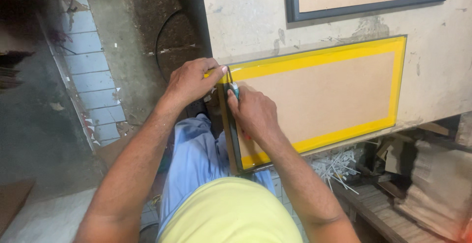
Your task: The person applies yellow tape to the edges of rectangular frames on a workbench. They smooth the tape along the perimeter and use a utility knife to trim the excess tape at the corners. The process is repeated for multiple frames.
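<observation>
On the scuffed counter, the left hand pins the yellow-taped frame corner while right-hand fingers pinch a small cutter (apparently trimming tape), needing a steady draw next.

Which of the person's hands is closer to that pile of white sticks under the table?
Right. The right hand rests on the yellow-taped frame, left of and above the white sticks; the left hand grips the frame's far corner, farther away.

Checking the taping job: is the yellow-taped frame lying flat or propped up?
Flat: the frame lies back-up on the worktable, left hand pressing its corner.
</observation>
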